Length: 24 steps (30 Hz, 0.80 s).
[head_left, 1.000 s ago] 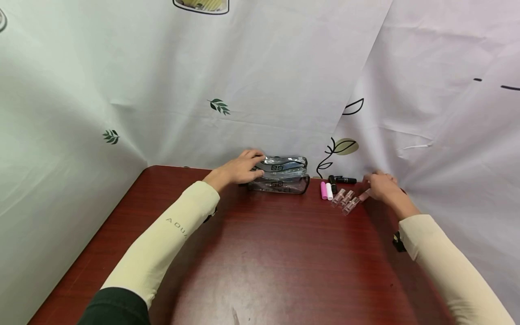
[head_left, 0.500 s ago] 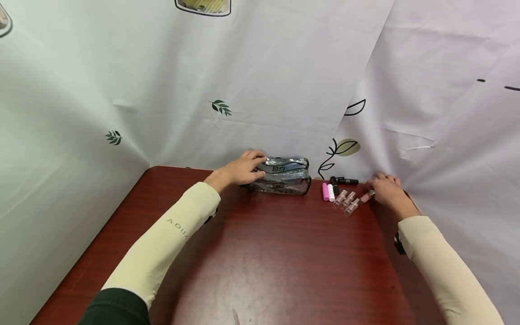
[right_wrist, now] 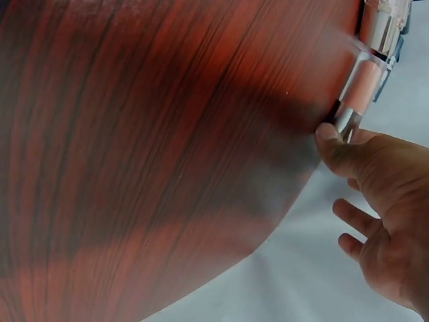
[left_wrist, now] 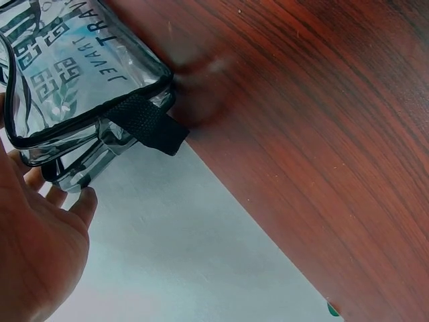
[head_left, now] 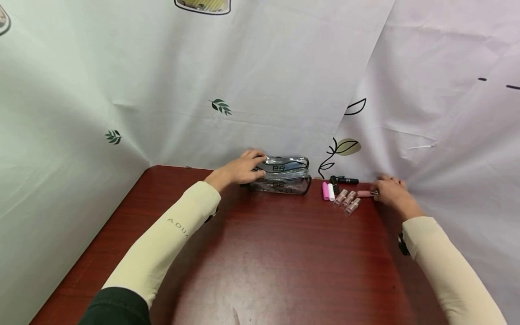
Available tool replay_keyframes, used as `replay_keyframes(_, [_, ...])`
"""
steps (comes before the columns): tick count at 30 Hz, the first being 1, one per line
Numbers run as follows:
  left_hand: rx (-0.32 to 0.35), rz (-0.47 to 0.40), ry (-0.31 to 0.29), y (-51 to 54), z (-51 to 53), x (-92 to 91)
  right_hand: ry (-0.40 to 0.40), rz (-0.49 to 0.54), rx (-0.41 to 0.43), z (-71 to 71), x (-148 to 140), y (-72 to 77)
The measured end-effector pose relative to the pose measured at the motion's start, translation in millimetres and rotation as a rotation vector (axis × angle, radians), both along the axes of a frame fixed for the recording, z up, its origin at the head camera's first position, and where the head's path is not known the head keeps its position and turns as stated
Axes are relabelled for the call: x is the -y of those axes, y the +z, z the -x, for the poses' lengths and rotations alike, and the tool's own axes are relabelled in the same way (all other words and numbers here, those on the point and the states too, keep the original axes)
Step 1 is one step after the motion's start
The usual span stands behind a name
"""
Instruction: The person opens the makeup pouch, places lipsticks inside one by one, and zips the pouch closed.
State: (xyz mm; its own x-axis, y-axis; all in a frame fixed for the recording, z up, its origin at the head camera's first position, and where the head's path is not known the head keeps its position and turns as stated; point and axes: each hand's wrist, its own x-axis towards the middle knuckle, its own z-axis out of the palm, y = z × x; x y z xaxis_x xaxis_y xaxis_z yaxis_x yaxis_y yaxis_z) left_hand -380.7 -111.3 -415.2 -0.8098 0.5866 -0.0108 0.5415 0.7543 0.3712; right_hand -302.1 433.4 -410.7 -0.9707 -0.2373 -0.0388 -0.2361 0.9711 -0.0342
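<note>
A clear travel toiletry bag (head_left: pixel 280 184) with black trim stands at the back of the table. My left hand (head_left: pixel 239 169) holds its left end, thumb at the front and fingers over the top. In the left wrist view, the bag (left_wrist: pixel 74 74) shows printed lettering and a black strap tab (left_wrist: pixel 151 124); part of that hand (left_wrist: pixel 40 235) is cut off by the frame. At the back right corner my right hand (head_left: pixel 391 190) pinches one end of a pink lip gloss tube (head_left: pixel 364 193). In the right wrist view, thumb and forefinger grip the lip gloss (right_wrist: pixel 362 87), other fingers loose.
Left of the right hand lie several clear pinkish tubes (head_left: pixel 352 206), a bright pink tube (head_left: pixel 325 191), a white tube (head_left: pixel 331 192) and two black cosmetic tubes (head_left: pixel 348 180). A white patterned curtain (head_left: pixel 276 90) rises behind the reddish-brown table (head_left: pixel 276 253).
The lip gloss has turned from slanted to nearly level, its free end now close to the other tubes. The right hand has shifted slightly right. The left hand and bag have stayed put.
</note>
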Motion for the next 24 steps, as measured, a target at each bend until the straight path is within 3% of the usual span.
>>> replay_keyframes(3, [-0.022,0.010,-0.009,-7.0,9.8,2.3,-0.017,0.043,0.029,0.8,-5.1,-0.1])
replay_keyframes(7, [-0.043,0.031,-0.023,-21.8,30.7,6.1,-0.023,0.089,0.040,-2.0,-7.7,3.5])
replay_keyframes(10, [-0.051,0.045,-0.027,-26.0,37.5,6.0,-0.028,0.102,0.047,-5.3,-9.2,7.2])
replay_keyframes(13, [-0.050,0.041,-0.022,-21.6,30.6,4.3,-0.041,0.110,0.079,-5.2,-13.3,10.5])
replay_keyframes(16, [-0.035,0.016,-0.012,-11.0,15.7,1.6,-0.059,0.117,0.123,-4.3,-17.1,16.0])
replay_keyframes(17, [-0.034,0.024,-0.013,-0.6,3.6,1.1,-0.063,0.116,0.133,-3.7,-18.4,17.7])
replay_keyframes(20, [-0.025,0.037,-0.010,17.8,-16.8,-2.2,-0.056,0.127,0.142,-3.4,-19.7,24.5])
replay_keyframes(23, [-0.010,0.056,-0.012,33.1,-30.9,-5.0,-0.035,0.143,0.123,-1.5,-21.1,27.5])
replay_keyframes(24, [-0.011,0.044,-0.020,23.1,-19.0,-3.8,-0.020,0.159,0.113,-0.1,-22.0,27.2])
